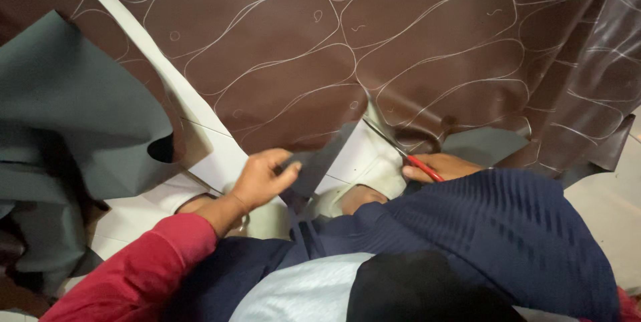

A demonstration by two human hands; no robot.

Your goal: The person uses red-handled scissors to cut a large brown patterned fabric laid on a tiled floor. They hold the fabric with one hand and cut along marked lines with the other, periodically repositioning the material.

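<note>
Your left hand [262, 178] pinches the cut flap [319, 162] of the brown marked sheet [374, 48], your right hand [437, 167] grips red-handled scissors [419, 165] mid-cut; next, follow the chalk outline.

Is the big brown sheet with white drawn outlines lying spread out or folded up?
Mostly spread out: the brown sheet lies open, outlines visible. The left hand lifts a cut edge.

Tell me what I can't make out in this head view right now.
- Right hand: mostly hidden behind the dark blue knee.
- Scissors: only the red handle and thin blades show; whether they are open is unclear.
- Brown sheet: cut off by the top and right edges.
- Left hand: its fingertips are covered by the grey flap it pinches.
</note>
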